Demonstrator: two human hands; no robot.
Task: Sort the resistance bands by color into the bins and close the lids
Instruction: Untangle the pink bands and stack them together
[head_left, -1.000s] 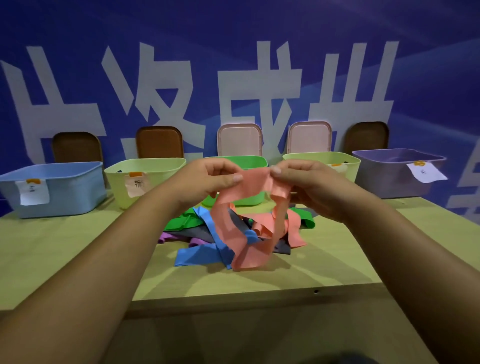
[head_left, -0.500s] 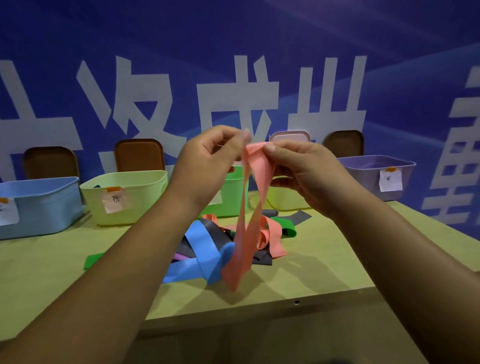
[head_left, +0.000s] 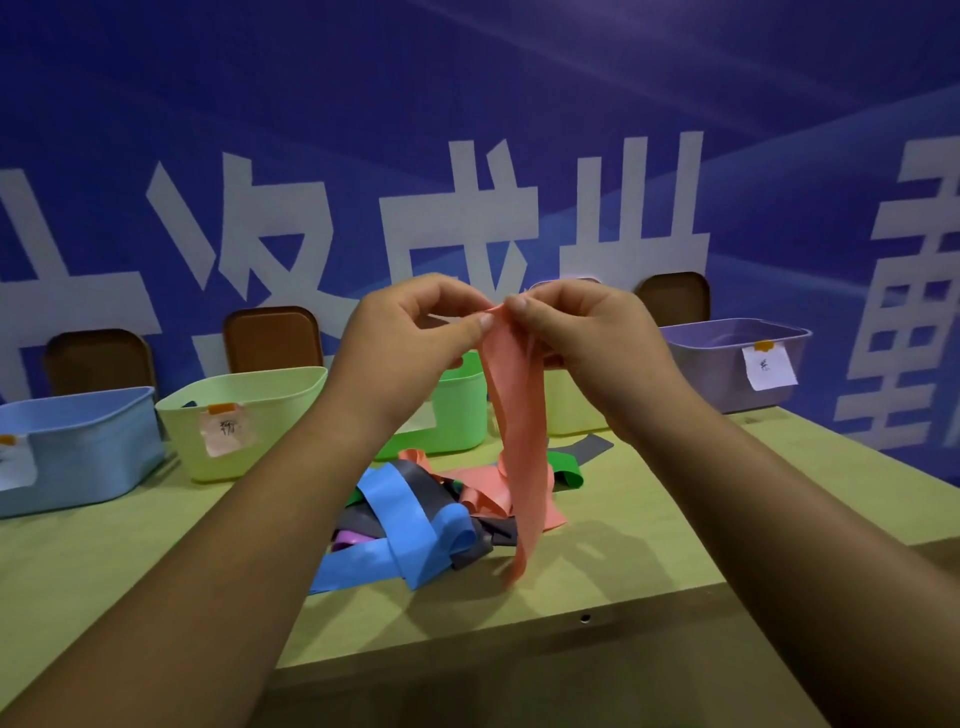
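A salmon-pink band (head_left: 519, 431) hangs from both hands above the table. My left hand (head_left: 415, 338) and my right hand (head_left: 582, 332) pinch its top edge, fingertips almost touching. Its lower end dangles just over a pile of bands (head_left: 415, 514) with blue, grey, purple, green and pink ones. Behind stand open bins: a blue bin (head_left: 78, 447), a pale green bin (head_left: 244, 415), a bright green bin (head_left: 457, 410), a yellow-green bin (head_left: 571, 405) and a purple bin (head_left: 737, 358). My hands hide part of the two middle bins.
Brown lids (head_left: 270, 338) lean upright against the blue wall behind the bins, with another brown lid (head_left: 675, 296) at the right. The table's front edge (head_left: 519, 634) runs below the pile. Paper labels hang on the bins.
The pink band has been lifted higher and now hangs straighter from both hands. My view has shifted slightly, so the bins sit a little differently in frame.
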